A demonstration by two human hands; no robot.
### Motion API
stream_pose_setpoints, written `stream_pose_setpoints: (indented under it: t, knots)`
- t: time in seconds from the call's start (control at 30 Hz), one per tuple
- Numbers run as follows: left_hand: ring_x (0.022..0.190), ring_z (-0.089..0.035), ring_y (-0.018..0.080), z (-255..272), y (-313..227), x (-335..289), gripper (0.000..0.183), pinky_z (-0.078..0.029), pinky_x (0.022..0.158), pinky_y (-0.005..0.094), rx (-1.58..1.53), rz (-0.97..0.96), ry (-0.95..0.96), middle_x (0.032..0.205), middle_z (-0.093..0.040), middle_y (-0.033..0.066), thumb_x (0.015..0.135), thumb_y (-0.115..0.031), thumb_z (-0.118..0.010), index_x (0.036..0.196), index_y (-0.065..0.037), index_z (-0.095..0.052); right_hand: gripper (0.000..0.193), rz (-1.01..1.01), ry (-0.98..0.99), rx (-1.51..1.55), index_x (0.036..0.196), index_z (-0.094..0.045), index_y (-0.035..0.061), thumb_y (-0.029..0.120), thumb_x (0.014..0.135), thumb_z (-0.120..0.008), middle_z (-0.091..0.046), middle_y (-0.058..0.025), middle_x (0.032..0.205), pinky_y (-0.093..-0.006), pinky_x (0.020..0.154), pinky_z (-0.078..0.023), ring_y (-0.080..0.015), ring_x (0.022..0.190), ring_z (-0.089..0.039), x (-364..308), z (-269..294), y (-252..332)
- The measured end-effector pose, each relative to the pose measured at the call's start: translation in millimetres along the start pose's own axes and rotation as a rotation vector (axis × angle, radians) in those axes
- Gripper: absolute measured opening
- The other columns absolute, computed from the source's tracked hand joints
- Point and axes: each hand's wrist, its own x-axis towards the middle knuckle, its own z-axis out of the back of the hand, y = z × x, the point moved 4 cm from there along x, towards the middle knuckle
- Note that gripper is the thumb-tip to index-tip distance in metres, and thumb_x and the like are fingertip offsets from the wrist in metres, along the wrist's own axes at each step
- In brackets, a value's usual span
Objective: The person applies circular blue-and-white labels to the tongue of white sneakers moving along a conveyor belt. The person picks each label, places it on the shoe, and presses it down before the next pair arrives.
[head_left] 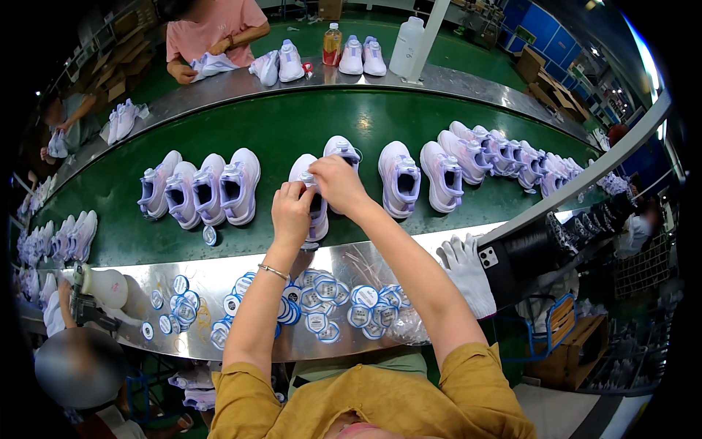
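Both my hands are at one white-and-lavender shoe (pixel 318 227) standing on the green belt straight ahead, its heel toward me. My left hand (pixel 291 214) has its fingertips pinched at the near-left side of the tongue. From the right, my right hand (pixel 338 184) bends over the shoe, fingers closed on the front of the tongue. Whatever small part lies between the fingertips is hidden. Just beyond my right hand stands a second shoe (pixel 340 145), partly covered by it. A round blue-rimmed tag (pixel 210 235) hangs at a shoe to the left.
More shoes stand left (pixel 241 186) and right (pixel 400 179) on the green belt (pixel 292 113). Piles of round tags (pixel 322 293) lie on the metal ledge (pixel 146 274). A white-gloved hand (pixel 468 274) rests at right. Across the belt, a person in pink (pixel 216 33) handles a shoe.
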Motion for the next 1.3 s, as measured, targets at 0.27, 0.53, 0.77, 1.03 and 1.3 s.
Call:
stream_pose_setpoints:
  t: [0.27, 0.53, 0.77, 1.03, 1.3]
  knots:
    - [0.08, -0.055, 0.0248, 4.4, -1.4, -9.7, 0.023, -0.048, 0.069, 0.0343, -0.07, 0.028, 0.011, 0.084, -0.057, 0.0071, 0.068, -0.004, -0.059, 0.09, -0.003, -0.066, 0.019, 0.003, 0.313, -0.061, 0.087, -0.07, 0.0047, 0.007, 0.072, -0.058, -0.067, -0.0132, 0.083, -0.0386, 0.075, -0.05, -0.0295, 0.087, -0.06, 4.1, -22.6, -2.6]
    - [0.08, -0.057, 0.0242, 9.8, -3.0, -12.3, 0.024, -0.049, 0.068, 0.0337, -0.041, 0.02, -0.001, 0.082, -0.058, 0.0065, 0.066, 0.002, -0.059, 0.088, -0.004, -0.067, 0.036, 0.014, 0.271, -0.019, 0.107, -0.063, 0.008, 0.011, 0.071, -0.064, -0.066, -0.0143, 0.086, -0.0402, 0.072, -0.051, -0.0312, 0.087, -0.062, 15.7, -31.2, -3.4]
    - [0.08, -0.056, 0.0247, 14.5, 3.7, -16.8, 0.024, -0.048, 0.069, 0.0344, -0.036, 0.005, -0.02, 0.085, -0.058, 0.0081, 0.069, -0.004, -0.058, 0.092, -0.001, -0.064, 0.038, -0.121, 0.41, -0.101, 0.112, -0.062, 0.0089, 0.016, 0.075, -0.065, -0.065, -0.016, 0.093, -0.0399, 0.075, -0.051, -0.0319, 0.086, -0.062, 21.3, -35.8, 5.0]
    - [0.077, -0.056, 0.0243, 11.1, 8.2, -21.1, 0.025, -0.049, 0.067, 0.0336, -0.051, 0.051, -0.027, 0.081, -0.057, 0.0065, 0.066, 0.001, -0.058, 0.089, -0.004, -0.066, 0.03, -0.162, 0.361, 0.161, 0.106, -0.064, 0.0067, 0.006, 0.077, -0.059, -0.065, -0.0139, 0.094, -0.0383, 0.081, -0.048, -0.0311, 0.092, -0.06, 9.1, -46.6, -6.1]
    - [0.078, -0.056, 0.0239, 18.4, 4.3, -18.7, 0.019, -0.048, 0.067, 0.0335, -0.037, 0.009, -0.089, 0.082, -0.057, 0.0071, 0.069, -0.005, -0.058, 0.087, -0.002, -0.063, 0.039, -0.138, 0.307, -0.096, 0.112, -0.058, 0.002, 0.017, 0.076, -0.065, -0.064, -0.0158, 0.1, -0.0391, 0.077, -0.049, -0.0317, 0.089, -0.061, 18.2, -43.7, 10.1]
